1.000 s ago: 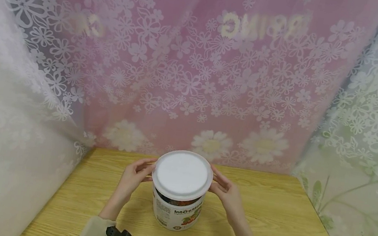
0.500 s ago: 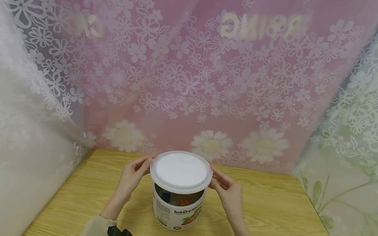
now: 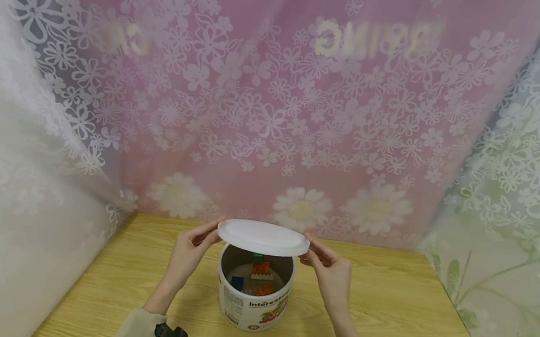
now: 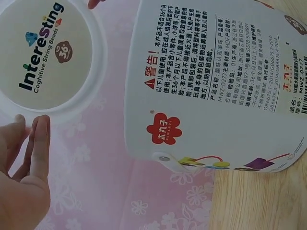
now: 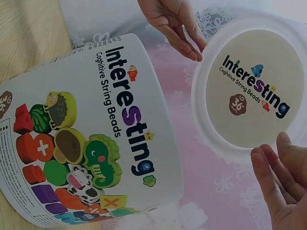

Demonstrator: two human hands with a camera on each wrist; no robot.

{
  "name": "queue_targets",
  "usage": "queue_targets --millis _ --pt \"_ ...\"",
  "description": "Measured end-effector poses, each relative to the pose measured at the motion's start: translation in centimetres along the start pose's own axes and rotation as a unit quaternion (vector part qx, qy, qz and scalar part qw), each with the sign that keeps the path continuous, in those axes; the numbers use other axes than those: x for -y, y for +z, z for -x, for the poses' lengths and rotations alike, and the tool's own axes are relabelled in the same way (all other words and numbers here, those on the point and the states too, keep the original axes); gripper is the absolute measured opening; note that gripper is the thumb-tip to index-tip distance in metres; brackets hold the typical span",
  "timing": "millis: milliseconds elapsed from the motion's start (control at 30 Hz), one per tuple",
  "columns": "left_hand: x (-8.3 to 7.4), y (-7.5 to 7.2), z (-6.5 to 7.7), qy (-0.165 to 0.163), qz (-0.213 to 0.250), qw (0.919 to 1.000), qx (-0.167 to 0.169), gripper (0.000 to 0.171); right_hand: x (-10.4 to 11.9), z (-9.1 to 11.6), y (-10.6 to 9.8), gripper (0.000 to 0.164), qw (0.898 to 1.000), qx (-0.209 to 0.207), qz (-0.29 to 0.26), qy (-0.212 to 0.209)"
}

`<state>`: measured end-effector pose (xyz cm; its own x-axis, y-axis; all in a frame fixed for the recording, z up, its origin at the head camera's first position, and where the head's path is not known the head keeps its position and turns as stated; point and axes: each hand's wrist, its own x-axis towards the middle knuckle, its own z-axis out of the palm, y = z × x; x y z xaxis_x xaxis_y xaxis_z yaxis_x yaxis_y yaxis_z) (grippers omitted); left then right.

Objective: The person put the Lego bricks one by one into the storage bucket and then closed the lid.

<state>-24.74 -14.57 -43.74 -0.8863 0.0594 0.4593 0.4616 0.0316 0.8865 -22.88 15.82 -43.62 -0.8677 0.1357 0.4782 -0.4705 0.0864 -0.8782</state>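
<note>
A round white lid [image 3: 263,238] is held tilted above the back of a white printed bucket [image 3: 254,308], its near edge raised off the rim. On the lid's left edge my left hand [image 3: 188,254] pinches with thumb and fingers; my right hand [image 3: 330,281] pinches the right edge. Inside the bucket lie orange building blocks [image 3: 260,269], a dark blue block [image 3: 237,282] and a green one at the back, partly hidden by the lid. Both wrist views show the lid [image 4: 43,52] with its printed "Interesting" face, apart from the bucket [image 5: 96,129].
The bucket stands on a wood-grain table [image 3: 383,315]. A pink floral curtain [image 3: 277,108] hangs behind the table's far edge, with pale curtains [image 3: 22,190] along the left and right sides.
The lid has come up off the bucket and tilted, its near edge rising. The blocks inside have come into view. Both hands keep hold of its edges; the bucket stays in place.
</note>
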Motion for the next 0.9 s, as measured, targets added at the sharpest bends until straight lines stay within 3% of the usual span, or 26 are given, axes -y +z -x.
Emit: queue_targets --millis 233,367,567,900 --pt "-0.08 0.15 -0.06 -0.029 -0.021 0.9972 -0.066 0.027 0.08 -0.22 0.12 0.022 1.0 -0.017 0.007 0.015" --pt "0.07 0.1 -0.05 -0.039 -0.041 0.9947 -0.086 0.025 0.03 -0.19 0.16 0.019 0.999 -0.021 0.032 0.01" --pt "0.23 0.35 -0.21 -0.04 -0.025 0.9919 -0.118 0.023 -0.14 -0.15 0.52 0.02 0.999 -0.014 0.031 0.018" --pt "0.2 0.87 -0.33 -0.033 0.013 0.9931 -0.111 0.026 -0.39 -0.32 0.96 0.03 1.0 -0.008 -0.011 0.009"
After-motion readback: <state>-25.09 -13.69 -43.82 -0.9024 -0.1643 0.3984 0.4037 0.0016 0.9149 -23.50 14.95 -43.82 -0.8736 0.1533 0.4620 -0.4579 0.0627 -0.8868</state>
